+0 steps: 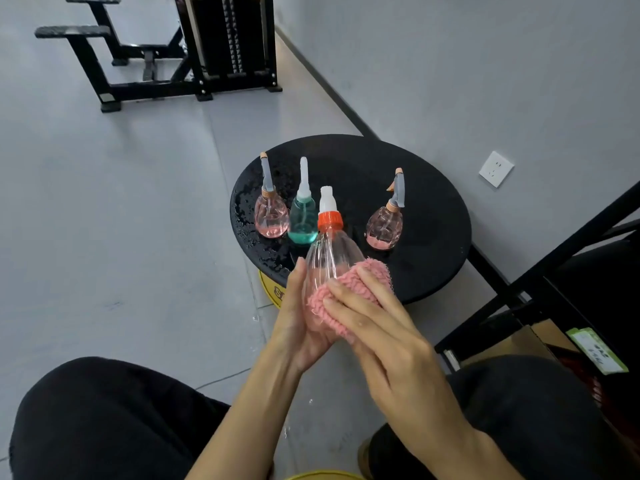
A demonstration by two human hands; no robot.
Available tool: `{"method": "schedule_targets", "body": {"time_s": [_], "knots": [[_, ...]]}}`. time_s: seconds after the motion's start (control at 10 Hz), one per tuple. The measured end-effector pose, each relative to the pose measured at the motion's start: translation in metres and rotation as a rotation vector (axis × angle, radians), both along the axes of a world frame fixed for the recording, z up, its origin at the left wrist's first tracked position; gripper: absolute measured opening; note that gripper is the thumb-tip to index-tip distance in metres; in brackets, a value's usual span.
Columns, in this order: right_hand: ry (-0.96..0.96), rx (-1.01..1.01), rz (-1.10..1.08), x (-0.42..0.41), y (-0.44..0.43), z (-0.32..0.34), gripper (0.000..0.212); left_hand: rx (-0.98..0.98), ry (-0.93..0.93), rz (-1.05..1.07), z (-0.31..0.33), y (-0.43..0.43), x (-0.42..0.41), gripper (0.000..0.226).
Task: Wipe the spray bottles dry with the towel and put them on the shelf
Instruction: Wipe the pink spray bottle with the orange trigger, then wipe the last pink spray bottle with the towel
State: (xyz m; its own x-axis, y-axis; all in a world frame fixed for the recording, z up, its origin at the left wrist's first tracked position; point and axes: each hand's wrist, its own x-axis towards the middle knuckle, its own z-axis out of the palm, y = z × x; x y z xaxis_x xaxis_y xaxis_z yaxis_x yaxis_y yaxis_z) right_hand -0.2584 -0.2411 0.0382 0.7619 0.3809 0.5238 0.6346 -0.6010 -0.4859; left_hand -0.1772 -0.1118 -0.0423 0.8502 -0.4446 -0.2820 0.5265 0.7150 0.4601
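A clear spray bottle (329,252) with an orange collar and white nozzle is tilted away from me above the near edge of the round black table (433,237). My left hand (299,327) cups its base from the left. My right hand (377,323) presses a pink fluffy towel (349,289) against the bottle's right side. On the wet tabletop stand two pink bottles, one at the left (271,216) and one at the right (384,228), and a teal bottle (302,220) between them.
A black metal shelf frame (554,268) stands at the right, with a cardboard box (512,341) under it. Black gym equipment (194,46) sits on the grey floor behind. My knees in black trousers fill the bottom. A wall socket (496,168) is on the right wall.
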Motion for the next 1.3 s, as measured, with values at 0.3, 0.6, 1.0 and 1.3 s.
{"method": "schedule_targets", "body": {"time_s": [0.3,0.6,1.0,1.3], "knots": [[0.374,0.381,-0.078,0.057,-0.034,-0.019,0.026,0.274,-0.182,-0.040,-0.008,0.007,0.072,0.087],[0.517,0.469,-0.183,0.118,-0.065,-0.048,0.026,0.606,-0.298,-0.077,-0.046,0.002,0.152,0.077],[0.570,0.489,-0.225,0.170,-0.091,-0.086,0.027,0.928,-0.399,-0.079,-0.089,-0.014,0.222,0.077],[0.582,0.495,-0.250,0.177,-0.094,-0.099,0.029,1.052,-0.458,-0.095,-0.096,-0.019,0.246,0.077]]}}
